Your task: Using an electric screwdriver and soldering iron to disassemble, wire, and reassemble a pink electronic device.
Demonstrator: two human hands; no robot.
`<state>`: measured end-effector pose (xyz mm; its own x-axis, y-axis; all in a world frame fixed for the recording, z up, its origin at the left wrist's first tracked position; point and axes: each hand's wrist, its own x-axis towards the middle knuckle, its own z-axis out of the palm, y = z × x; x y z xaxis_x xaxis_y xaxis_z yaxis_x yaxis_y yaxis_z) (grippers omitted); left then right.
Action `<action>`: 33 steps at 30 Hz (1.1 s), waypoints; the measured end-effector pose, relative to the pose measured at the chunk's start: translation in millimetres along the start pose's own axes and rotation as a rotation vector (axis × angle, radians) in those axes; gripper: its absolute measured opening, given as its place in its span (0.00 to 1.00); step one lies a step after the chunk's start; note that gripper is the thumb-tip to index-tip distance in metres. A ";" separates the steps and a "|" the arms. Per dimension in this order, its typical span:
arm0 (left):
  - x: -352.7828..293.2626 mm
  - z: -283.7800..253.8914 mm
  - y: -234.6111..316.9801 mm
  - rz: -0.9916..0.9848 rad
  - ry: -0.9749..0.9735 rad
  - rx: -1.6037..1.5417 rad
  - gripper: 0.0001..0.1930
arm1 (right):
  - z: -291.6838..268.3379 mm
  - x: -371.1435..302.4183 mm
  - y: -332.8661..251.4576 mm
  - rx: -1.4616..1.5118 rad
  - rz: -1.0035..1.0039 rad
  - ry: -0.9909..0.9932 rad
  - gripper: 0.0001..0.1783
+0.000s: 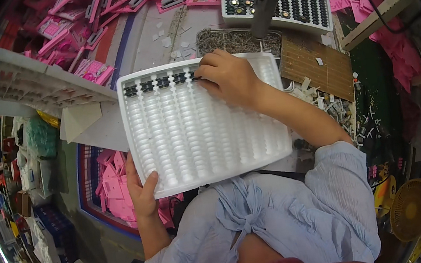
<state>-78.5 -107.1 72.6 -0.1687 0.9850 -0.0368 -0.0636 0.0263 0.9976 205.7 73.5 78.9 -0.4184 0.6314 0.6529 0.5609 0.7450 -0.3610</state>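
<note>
A white foam tray (217,180) with rows of small moulded hollows is tilted in front of me. My left hand (143,188) is closed on its lower left edge, thumb on top and fingers mostly hidden beneath. Small black round parts (163,82) stand in a line along the tray's far row, filling its left portion. At the end of that line my right hand (227,77) bends over the tray, its fingertips pinched at a small black part that they partly cover. The other hollows I can see hold nothing; my right hand and forearm hide some of them.
A second tray (330,2) full of black parts stands at the far right. An electric screwdriver (268,0) hangs before it, above a metal tray of screws (213,38). Brown cardboard (315,67) lies to the right. Pink plastic parts (54,29) heap up far left; more fill a box (114,178) below.
</note>
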 end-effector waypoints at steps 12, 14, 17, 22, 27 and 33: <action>-4.9 -0.1 -3.8 -0.089 -0.031 -0.121 0.40 | -6.3 -0.6 17.8 0.605 0.273 -0.053 0.07; -4.6 -0.5 -2.8 -0.095 -0.031 -0.106 0.40 | -21.0 3.2 13.6 1.099 0.718 -0.090 0.08; -2.1 1.9 -2.5 -0.084 -0.037 -0.062 0.40 | -17.3 5.0 15.1 0.692 0.514 -0.220 0.07; -0.1 6.0 0.3 -0.071 -0.062 -0.002 0.41 | -10.4 5.8 -0.2 -0.040 0.329 -0.256 0.07; 4.6 9.8 -0.9 -0.049 -0.131 0.002 0.41 | 3.5 6.8 11.1 -0.242 0.294 -0.491 0.07; 12.6 17.1 -9.1 -0.096 -0.117 -0.021 0.40 | -44.6 -0.6 29.2 0.109 0.311 -0.318 0.08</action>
<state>-63.2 -92.1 64.0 -0.0452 0.9912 -0.1241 -0.0943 0.1194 0.9884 254.1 85.3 97.7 -0.4500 0.8506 0.2720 0.6234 0.5173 -0.5863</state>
